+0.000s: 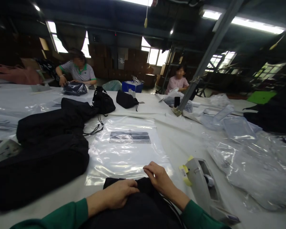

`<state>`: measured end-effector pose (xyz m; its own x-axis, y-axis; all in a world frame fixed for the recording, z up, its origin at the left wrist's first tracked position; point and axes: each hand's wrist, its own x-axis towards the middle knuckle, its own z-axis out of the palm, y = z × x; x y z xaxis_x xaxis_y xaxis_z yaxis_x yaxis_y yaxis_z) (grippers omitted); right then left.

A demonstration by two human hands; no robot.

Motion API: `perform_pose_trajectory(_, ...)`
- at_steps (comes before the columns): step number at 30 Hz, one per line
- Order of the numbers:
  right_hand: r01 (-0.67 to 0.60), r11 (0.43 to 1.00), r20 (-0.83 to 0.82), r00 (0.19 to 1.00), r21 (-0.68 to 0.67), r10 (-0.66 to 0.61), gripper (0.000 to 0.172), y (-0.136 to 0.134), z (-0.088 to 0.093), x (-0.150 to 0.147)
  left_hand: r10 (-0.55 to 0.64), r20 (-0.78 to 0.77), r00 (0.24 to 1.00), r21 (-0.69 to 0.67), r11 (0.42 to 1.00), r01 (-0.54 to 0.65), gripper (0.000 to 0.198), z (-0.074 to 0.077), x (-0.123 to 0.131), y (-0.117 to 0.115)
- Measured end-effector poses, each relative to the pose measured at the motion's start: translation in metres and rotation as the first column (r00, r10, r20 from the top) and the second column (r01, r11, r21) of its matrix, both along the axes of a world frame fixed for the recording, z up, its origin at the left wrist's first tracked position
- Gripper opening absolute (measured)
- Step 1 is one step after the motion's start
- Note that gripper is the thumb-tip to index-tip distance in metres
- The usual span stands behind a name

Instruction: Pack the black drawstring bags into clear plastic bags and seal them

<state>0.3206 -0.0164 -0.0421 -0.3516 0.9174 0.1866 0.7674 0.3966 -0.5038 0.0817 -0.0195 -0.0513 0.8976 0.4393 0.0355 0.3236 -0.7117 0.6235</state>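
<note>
Black cloth article (138,211), one: lying at the bottom centre of the frame in the head view, running out past the lower edge.

Left hand (121,193): resting on the cloth with fingers curling over it; whether it is pinching a fold, cannot tell.

Right hand (159,178): hovering or resting at the cloth's upper right, fingers bending and thumb lying close to them; whether anything is being grasped, cannot tell. Green sleeves (69,213) are covering both forearms.

Clear plastic bag (127,159), with dark printed panel: lying flat at centre, just beyond the hands, on the white table (173,133).

Black bags (43,162), several: heaping along the left, cords trailing toward centre.

Grey tape dispenser (205,183): standing at lower right, a yellow label (186,175) sitting beside it.

Clear plastic sheeting (259,173): spreading across the right.

Black drawstring pouch (126,99): lying at upper centre, before a blue bin (132,87).

Co-worker in stripes (80,74), upper left: handling a dark wrapped package (75,89).
</note>
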Motion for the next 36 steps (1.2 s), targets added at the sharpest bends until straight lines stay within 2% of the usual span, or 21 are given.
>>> perform_pose_trajectory(2,0.077,0.997,0.024,0.997,0.006,-0.077,0.025,0.027,-0.002,-0.001,-0.022,-0.004,1.0,-0.036,0.999,0.022,0.044,0.002,0.004,0.007)
perform_pose_trajectory(5,0.064,0.997,0.066,0.996,-0.039,-0.061,0.007,0.061,-0.016,-0.007,0.013,0.04,0.999,-0.063,0.998,-0.011,0.041,0.012,0.007,0.025)
perform_pose_trajectory(7,0.051,0.995,0.091,0.995,-0.089,-0.043,0.019,0.074,-0.03,-0.013,0.183,0.046,0.982,-0.015,0.983,-0.183,0.036,0.016,0.007,0.04)
perform_pose_trajectory(9,0.075,0.99,0.107,0.992,-0.122,-0.062,0.023,0.079,-0.043,-0.018,0.398,-0.017,0.917,0.076,0.915,-0.396,0.035,0.012,0.004,0.057)
perform_pose_trajectory(10,0.091,0.987,0.111,0.991,-0.131,-0.077,0.017,0.08,-0.048,-0.02,0.479,-0.06,0.876,0.119,0.875,-0.47,0.043,0.007,0.002,0.065)
perform_pose_trajectory(12,0.106,0.984,0.108,0.99,-0.14,-0.091,0.007,0.082,-0.053,-0.021,0.549,-0.129,0.826,0.156,0.833,-0.53,0.067,-0.006,-0.002,0.079)
perform_pose_trajectory(14,0.105,0.984,0.092,0.991,-0.147,-0.092,0.017,0.085,-0.054,-0.019,0.56,-0.171,0.81,0.162,0.827,-0.538,0.075,-0.018,-0.004,0.087)
perform_pose_trajectory(15,0.104,0.983,0.079,0.993,-0.149,-0.093,0.022,0.088,-0.052,-0.018,0.564,-0.185,0.805,0.167,0.825,-0.54,0.068,-0.023,-0.004,0.09)
perform_pose_trajectory(18,0.112,0.984,0.018,0.994,-0.141,-0.11,0.034,0.097,-0.048,-0.015,0.59,-0.193,0.784,0.172,0.807,-0.565,0.024,-0.028,-0.004,0.101)
perform_pose_trajectory(19,0.118,0.984,-0.006,0.993,-0.134,-0.12,0.037,0.1,-0.047,-0.014,0.603,-0.186,0.776,0.167,0.798,-0.58,0.021,-0.027,-0.005,0.106)
perform_pose_trajectory(21,0.138,0.984,-0.057,0.988,-0.117,-0.145,0.039,0.106,-0.046,-0.013,0.629,-0.162,0.761,0.151,0.777,-0.611,0.029,-0.024,-0.008,0.118)
perform_pose_trajectory(26,0.207,0.977,-0.16,0.964,-0.047,-0.212,0.035,0.115,-0.047,-0.015,0.653,-0.103,0.75,0.124,0.756,-0.642,0.036,-0.016,-0.017,0.14)
perform_pose_trajectory(29,0.228,0.974,-0.187,0.956,-0.005,-0.225,0.039,0.118,-0.048,-0.019,0.659,-0.068,0.749,0.156,0.748,-0.645,0.036,-0.009,-0.011,0.134)
perform_pose_trajectory(32,0.225,0.974,-0.188,0.958,0.036,-0.215,0.044,0.12,-0.05,-0.025,0.654,-0.031,0.756,0.212,0.743,-0.634,0.069,-0.005,0.006,0.12)
perform_pose_trajectory(33,0.22,0.974,-0.186,0.96,0.05,-0.207,0.045,0.121,-0.05,-0.027,0.649,-0.023,0.761,0.225,0.745,-0.628,0.074,-0.004,0.013,0.117)
perform_pose_trajectory(34,0.214,0.975,-0.183,0.963,0.065,-0.199,0.045,0.121,-0.05,-0.028,0.645,-0.02,0.764,0.231,0.746,-0.624,0.069,-0.005,0.018,0.114)
perform_pose_trajectory(36,0.206,0.974,-0.177,0.966,0.095,-0.187,0.045,0.121,-0.05,-0.029,0.642,-0.021,0.766,0.222,0.75,-0.623,0.047,-0.007,0.025,0.113)
